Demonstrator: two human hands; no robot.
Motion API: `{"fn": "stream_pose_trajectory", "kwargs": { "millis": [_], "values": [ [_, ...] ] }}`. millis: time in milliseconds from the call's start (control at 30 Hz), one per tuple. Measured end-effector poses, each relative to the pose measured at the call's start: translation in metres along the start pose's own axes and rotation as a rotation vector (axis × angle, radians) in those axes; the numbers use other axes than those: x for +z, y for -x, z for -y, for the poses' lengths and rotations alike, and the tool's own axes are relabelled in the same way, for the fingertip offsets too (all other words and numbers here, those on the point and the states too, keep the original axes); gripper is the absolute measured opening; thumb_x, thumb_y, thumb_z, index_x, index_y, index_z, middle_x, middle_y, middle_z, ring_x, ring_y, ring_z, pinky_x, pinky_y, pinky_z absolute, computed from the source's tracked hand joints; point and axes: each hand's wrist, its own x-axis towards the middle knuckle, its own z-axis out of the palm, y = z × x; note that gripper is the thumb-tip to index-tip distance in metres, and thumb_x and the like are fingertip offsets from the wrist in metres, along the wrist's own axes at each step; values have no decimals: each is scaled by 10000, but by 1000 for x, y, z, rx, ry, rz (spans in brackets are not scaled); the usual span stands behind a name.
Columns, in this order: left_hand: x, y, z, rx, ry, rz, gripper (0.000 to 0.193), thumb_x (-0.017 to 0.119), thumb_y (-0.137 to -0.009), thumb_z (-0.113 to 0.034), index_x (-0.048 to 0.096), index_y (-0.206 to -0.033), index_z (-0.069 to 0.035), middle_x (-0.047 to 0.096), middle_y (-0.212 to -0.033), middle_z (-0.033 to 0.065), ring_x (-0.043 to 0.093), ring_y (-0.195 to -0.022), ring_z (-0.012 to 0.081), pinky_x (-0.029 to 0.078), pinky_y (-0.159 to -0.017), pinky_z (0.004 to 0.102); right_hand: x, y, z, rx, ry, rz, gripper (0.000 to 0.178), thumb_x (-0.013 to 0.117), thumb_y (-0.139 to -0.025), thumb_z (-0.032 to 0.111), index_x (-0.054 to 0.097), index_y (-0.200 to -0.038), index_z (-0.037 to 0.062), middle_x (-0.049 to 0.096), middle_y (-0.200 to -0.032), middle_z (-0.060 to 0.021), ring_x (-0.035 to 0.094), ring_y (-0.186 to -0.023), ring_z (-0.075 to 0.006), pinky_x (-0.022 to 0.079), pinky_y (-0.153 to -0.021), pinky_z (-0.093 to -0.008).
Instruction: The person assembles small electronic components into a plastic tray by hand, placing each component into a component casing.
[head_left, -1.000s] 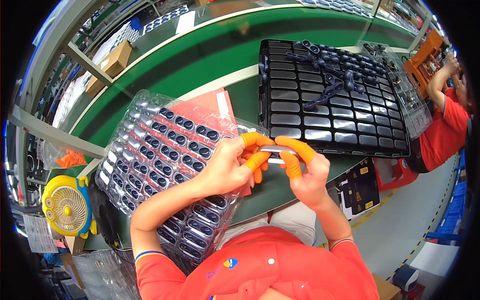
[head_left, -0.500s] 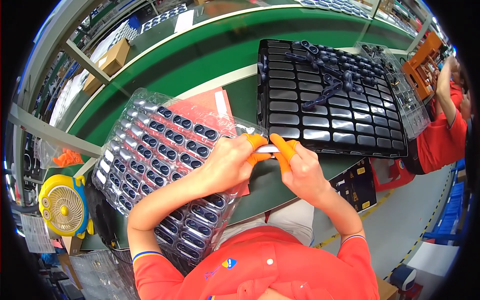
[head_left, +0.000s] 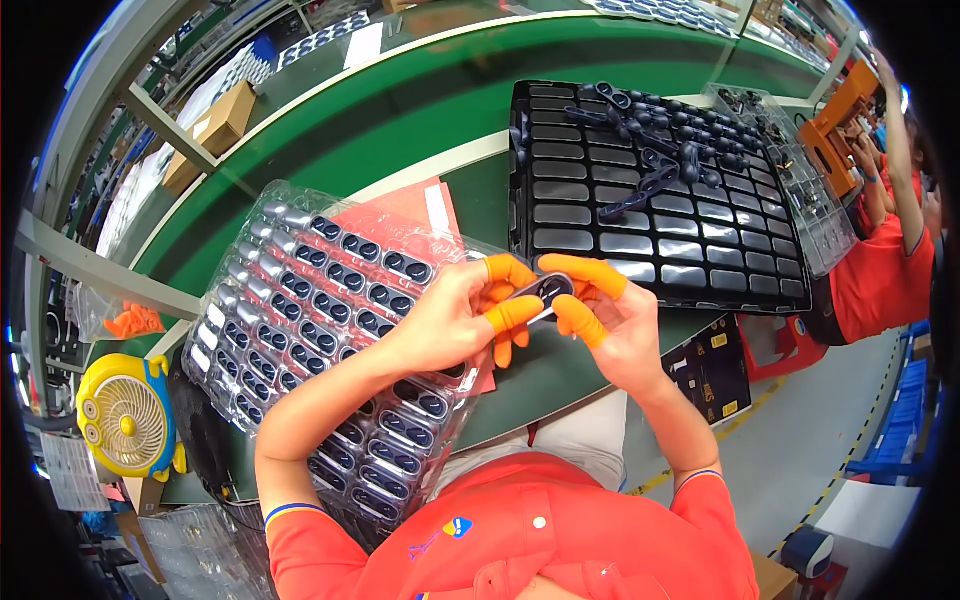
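Note:
Between my hands is a small dark oval case part [head_left: 552,288] with two round recesses and a pale lower edge. My left hand [head_left: 455,312], with orange finger covers, pinches its left end between thumb and fingers. At the other end, the thumb and forefinger of my right hand [head_left: 622,318], also in orange covers, close on the part. Below and left of my hands a clear plastic tray [head_left: 287,192] holds rows of similar dark oval parts, some with silvery tops. Beyond my right hand lies a black tray [head_left: 565,240] of rounded pockets, with loose dark parts [head_left: 628,207] on top.
A pink sheet [head_left: 400,208] lies partly under the clear tray. A yellow fan [head_left: 127,425] stands at the left, below a bag of orange finger covers [head_left: 135,320]. Another clear tray [head_left: 815,215] adjoins the black tray. A co-worker in red [head_left: 885,285] is at far right.
The part has been tipped so its recessed face shows, where only a pale edge showed before. My right-hand fingers have spread and shifted slightly right; the left fingers have opened out around it.

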Motion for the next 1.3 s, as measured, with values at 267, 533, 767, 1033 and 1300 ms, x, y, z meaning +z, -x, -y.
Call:
{"fn": "stream_pose_trajectory", "kwargs": {
  "millis": [267, 533, 767, 1033, 1300],
  "values": [
    [-3, -1, 4, 618, -692, -203, 223, 690, -755, -62, 582, -929, 25, 619, -763, 69, 606, -630, 119, 442, -529, 227, 4, 8, -15, 191, -387, 47, 306, 523, -914, 267, 531, -1024, -19, 589, -815, -69, 564, -676, -115, 449, -596, -227],
    [1, -5, 27, 832, -781, -102, 202, 656, -713, 16, 587, -903, 21, 577, -725, 132, 589, -611, 286, 465, -550, 303, 12, 21, -22, 121, 213, 35, 262, 500, -921, 232, 541, -903, -26, 543, -622, -46, 526, -556, -109, 423, -512, -267],
    [-1, -7, 28, 866, -780, -161, 253, 647, -728, -4, 563, -965, 20, 572, -748, 135, 587, -631, 299, 464, -538, 329, 16, 9, -19, 24, 202, 14, 201, 529, -891, 173, 540, -878, -28, 540, -615, -46, 523, -542, -108, 413, -487, -269],
    [-3, 5, 14, 689, -689, -244, 537, 685, -749, -87, 462, -1235, -28, 558, -1018, 141, 581, -857, 247, 482, -685, 291, 26, -4, -15, -223, -112, -128, 293, 645, -814, 102, 527, -1056, -13, 590, -969, -84, 560, -813, -135, 457, -693, -242],
    [-81, 113, 30, 517, -1156, -530, 416, 696, -684, -43, 583, -1080, -92, 560, -1060, 127, 553, -969, 286, 468, -828, 349, 0, -17, -18, -280, 801, -181, 478, 672, -778, 76, 491, -1218, 27, 538, -1156, -108, 508, -1035, -194, 395, -879, -313]
  ]
}}
